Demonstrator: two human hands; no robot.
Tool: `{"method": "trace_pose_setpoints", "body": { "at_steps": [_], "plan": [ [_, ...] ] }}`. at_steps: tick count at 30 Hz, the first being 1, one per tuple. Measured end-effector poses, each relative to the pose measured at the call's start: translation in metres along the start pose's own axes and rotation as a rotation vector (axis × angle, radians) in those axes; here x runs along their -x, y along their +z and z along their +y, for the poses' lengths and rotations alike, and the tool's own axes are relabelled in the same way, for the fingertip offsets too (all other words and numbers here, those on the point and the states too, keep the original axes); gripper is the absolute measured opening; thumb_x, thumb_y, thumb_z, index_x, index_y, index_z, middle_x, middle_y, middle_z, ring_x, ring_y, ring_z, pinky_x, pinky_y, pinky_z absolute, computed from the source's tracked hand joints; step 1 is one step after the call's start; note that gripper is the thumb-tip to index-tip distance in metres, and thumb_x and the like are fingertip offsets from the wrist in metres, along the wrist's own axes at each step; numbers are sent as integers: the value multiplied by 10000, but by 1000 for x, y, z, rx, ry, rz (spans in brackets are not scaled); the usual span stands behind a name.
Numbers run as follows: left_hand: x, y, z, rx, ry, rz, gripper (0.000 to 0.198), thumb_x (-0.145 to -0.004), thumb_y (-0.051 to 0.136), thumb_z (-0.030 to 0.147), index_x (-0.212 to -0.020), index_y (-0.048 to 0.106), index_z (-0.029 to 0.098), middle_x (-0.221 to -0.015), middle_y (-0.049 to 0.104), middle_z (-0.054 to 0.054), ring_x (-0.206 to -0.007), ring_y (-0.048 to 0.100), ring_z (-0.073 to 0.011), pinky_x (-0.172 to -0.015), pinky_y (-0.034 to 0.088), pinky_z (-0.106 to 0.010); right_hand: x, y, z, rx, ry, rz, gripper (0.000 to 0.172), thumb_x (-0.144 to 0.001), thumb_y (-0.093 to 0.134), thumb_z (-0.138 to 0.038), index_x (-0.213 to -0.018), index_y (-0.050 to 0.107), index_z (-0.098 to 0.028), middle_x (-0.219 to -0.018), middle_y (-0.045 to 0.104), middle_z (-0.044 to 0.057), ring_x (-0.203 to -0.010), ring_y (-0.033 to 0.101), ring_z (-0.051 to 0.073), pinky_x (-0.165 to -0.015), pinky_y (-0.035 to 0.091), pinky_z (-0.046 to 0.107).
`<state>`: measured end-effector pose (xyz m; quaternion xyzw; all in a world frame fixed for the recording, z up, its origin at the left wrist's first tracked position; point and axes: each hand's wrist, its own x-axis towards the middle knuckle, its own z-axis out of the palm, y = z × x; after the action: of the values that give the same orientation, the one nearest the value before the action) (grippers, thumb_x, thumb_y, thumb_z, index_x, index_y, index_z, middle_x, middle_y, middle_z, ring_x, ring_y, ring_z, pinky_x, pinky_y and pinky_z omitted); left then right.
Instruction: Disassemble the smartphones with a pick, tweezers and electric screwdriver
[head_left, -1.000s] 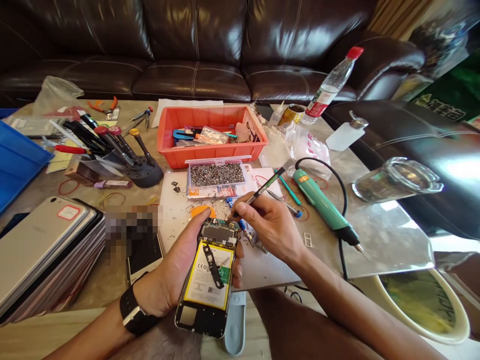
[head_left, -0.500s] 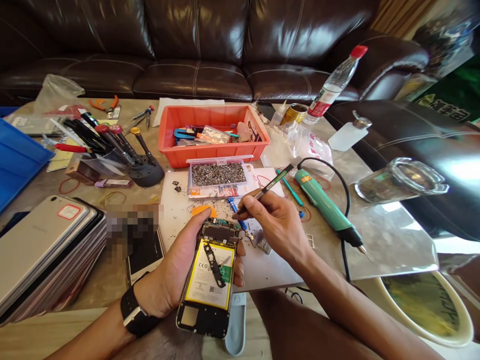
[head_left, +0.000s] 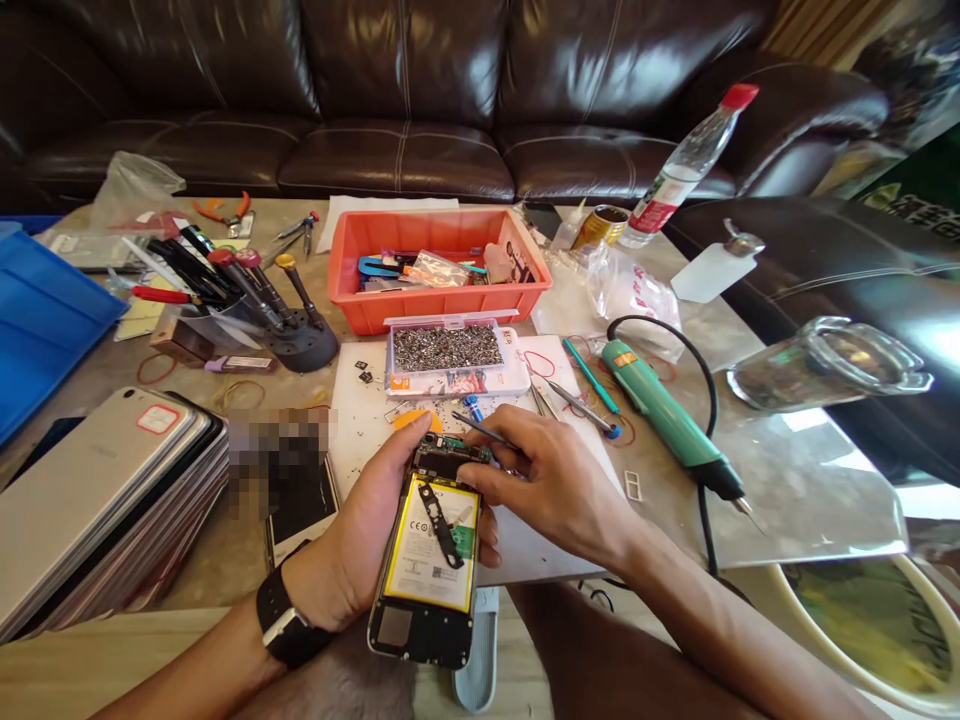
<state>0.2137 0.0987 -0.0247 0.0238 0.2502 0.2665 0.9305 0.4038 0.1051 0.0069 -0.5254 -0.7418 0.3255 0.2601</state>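
Left hand (head_left: pixel 352 530), grip closed, cradles an opened black-framed smartphone with a yellow-bordered battery (head_left: pixel 429 545) over the front edge of a white plastic mat (head_left: pixel 517 550). Right hand (head_left: pixel 555 490), grip closed, pinches a slim dark screwdriver (head_left: pixel 480 430), its tip at the phone's upper circuit board (head_left: pixel 450 460).

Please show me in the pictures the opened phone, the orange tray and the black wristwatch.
Opened phone (head_left: pixel 412 550): head view, on its battery.
Orange tray (head_left: pixel 360 312): head view, on its front wall.
Black wristwatch (head_left: pixel 274 610): head view, on its strap.
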Motion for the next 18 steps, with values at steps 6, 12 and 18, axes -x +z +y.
{"method": "trace_pose_setpoints", "body": {
  "at_steps": [6, 12, 18],
  "plan": [
    [2, 8, 1, -39, 0, 61, 671, -1058, 288, 636, -1166, 750, 163, -792, 789, -108, -748, 755, -286, -724, 600, -414, -2, 11, -9, 10, 49, -15, 229, -873, 701, -213, -748, 510, -232, -651, 607, -52, -586, 552, 123, -571, 378, 252],
    [-1, 6, 1, -49, -11, 16, 776, -1045, 233, 680, -1023, 757, 109, -710, 760, -111, -640, 733, -243, -699, 603, -390, -2, 10, -8, -158, 138, -38, 298, -874, 710, -289, -710, 466, -243, -536, 510, -91, -457, 493, 98, -469, 336, 237],
    [-3, 4, 0, -56, 9, 41, 781, -1017, 261, 735, -947, 747, 128, -765, 766, -106, -601, 731, -227, -642, 624, -384, -3, 7, -2, -401, 222, -69, 197, -943, 665, -396, -844, 628, -229, -610, 626, -42, -515, 585, 135, -478, 411, 253]
  ]
}}
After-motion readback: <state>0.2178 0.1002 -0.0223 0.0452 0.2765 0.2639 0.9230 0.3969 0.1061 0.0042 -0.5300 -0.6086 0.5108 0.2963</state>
